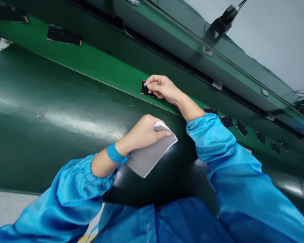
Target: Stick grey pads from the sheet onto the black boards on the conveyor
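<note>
My left hand (148, 133) is closed on a thin grey sheet with white edges (148, 158), held over the dark green table. The sheet's upper corner folds back near my thumb. Farther out, my right hand (162, 88) pinches a small pale piece (149, 90), too small to name. It is right over a black circuit board (144, 89) on the bright green strip, and covers most of that board. Whether the piece touches the board I cannot tell. A blue band (115, 153) circles my left wrist.
More black boards (64, 34) lie along the green strip (98, 62), with several at the right (227, 120). A tiny metallic bit (39, 115) rests on the table (73, 141). Behind the strip runs a long ledge, with a black device (221, 25) at the back.
</note>
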Tool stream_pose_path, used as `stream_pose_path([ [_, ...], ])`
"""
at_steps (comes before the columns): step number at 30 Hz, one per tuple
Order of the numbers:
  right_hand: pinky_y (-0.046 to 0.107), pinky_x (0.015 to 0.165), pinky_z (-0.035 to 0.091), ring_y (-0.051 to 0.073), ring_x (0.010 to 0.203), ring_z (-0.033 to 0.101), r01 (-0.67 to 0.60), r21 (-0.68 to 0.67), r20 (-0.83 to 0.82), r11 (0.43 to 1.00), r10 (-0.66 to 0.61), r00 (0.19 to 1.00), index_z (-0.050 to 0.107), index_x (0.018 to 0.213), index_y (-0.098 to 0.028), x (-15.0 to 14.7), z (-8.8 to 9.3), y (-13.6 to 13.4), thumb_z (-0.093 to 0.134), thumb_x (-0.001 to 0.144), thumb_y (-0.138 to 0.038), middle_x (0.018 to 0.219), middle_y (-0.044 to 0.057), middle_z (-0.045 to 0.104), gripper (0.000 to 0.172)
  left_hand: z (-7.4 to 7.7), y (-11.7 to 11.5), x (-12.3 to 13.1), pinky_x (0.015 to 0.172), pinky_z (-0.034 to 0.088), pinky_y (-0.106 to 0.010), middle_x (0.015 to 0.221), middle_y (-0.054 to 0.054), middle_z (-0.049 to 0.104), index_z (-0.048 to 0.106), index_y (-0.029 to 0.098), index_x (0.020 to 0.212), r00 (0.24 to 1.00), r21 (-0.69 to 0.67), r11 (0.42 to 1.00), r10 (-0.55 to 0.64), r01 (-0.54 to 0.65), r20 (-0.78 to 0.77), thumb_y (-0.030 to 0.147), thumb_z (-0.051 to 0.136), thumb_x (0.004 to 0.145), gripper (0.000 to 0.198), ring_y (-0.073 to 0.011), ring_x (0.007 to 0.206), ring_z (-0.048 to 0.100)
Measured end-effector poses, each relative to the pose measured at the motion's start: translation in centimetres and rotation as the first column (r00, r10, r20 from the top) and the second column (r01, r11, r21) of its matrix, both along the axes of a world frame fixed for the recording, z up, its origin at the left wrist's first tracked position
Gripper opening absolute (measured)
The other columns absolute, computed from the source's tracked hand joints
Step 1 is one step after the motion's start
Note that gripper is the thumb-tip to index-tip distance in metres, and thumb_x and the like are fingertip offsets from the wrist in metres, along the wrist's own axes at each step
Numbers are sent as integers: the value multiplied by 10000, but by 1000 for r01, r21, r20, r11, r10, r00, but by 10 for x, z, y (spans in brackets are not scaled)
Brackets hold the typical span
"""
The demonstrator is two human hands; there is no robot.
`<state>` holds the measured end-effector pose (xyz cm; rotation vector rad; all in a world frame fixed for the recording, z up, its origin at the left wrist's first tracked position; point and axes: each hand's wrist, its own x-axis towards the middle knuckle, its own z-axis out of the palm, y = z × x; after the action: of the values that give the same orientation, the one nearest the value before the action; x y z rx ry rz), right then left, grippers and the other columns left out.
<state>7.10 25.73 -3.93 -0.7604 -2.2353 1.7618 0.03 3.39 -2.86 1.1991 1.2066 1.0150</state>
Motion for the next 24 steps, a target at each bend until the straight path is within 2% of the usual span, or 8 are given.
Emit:
stream_pose_path([
  [2, 175, 419, 274, 66, 535, 400, 36, -22, -27, 999, -36, 999, 575, 1083, -196, 31, 2, 2, 794, 884, -328, 812, -24, 629, 325, 1, 1, 1, 646, 512, -229, 830, -22, 833, 875, 204, 880, 1000, 5, 1000, 4, -4, -12, 376, 815, 872, 183, -177, 752, 740],
  [5, 189, 458, 344, 81, 579, 465, 149, 63, -34, 987, -147, 989, 545, 1110, -218, 80, -2, 7, 852, 798, -328, 846, -27, 636, 451, 1, 1, 2, 622, 508, -223, 810, -12, 829, 879, 220, 870, 999, -3, 1000, 14, -14, -32, 367, 821, 864, 157, -176, 733, 741],
  [9, 240, 579, 473, 127, 666, 557, 297, 222, -21, 929, -300, 954, 508, 1079, -241, 124, -19, 12, 807, 770, -289, 803, -32, 615, 433, 0, 1, 3, 598, 510, -221, 773, -4, 817, 884, 238, 860, 998, -23, 1000, -10, 9, -62, 352, 824, 850, 129, -172, 691, 728],
  [14, 266, 608, 460, 139, 686, 536, 316, 369, -23, 874, -331, 943, 485, 1097, -254, 144, -32, 12, 731, 781, -217, 793, -35, 581, 402, 1, 1, 3, 594, 523, -222, 784, -13, 817, 890, 241, 883, 994, -50, 999, -4, -2, -108, 398, 832, 844, 172, -179, 687, 728],
  [18, 266, 615, 445, 139, 686, 523, 303, 397, 9, 866, -334, 943, 478, 1088, -250, 157, -29, 8, 706, 768, -192, 792, -34, 586, 397, 3, 2, 3, 558, 507, -220, 769, -21, 808, 889, 237, 875, 994, -81, 996, 10, -19, -112, 421, 839, 826, 197, -185, 668, 720],
  [24, 272, 624, 433, 140, 683, 497, 329, 405, 69, 853, -388, 919, 483, 1077, -248, 166, -21, 0, 715, 768, -247, 801, -32, 588, 386, 1, 1, 4, 530, 479, -220, 760, -26, 806, 889, 246, 873, 997, -98, 995, 3, -11, -80, 467, 843, 831, 230, -188, 653, 711],
])
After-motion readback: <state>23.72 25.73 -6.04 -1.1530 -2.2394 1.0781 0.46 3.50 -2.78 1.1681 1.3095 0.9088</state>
